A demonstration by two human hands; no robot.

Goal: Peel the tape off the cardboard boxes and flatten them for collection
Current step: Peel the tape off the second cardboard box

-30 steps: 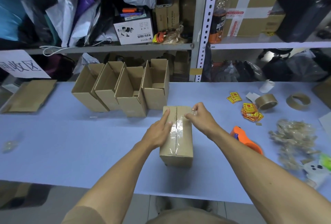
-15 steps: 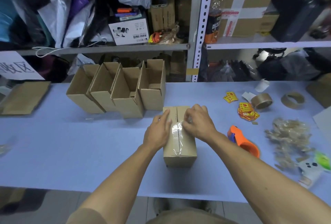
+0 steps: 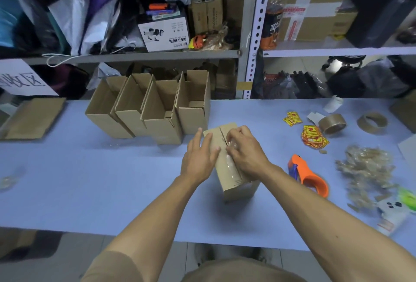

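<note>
We see the sealed cardboard box at the centre of the blue worktop, just near of four opened boxes. Left hand lies flat on its left flap, fingers straight. Right hand pinches clear tape at the seam. Orange dispenser lies right.

Left of the sealed box the tabletop lies bare, so my hands could pass there. Behind it four open boxes stand in a row. Right of it the orange tape dispenser and a heap of peeled tape crowd the way.
</note>
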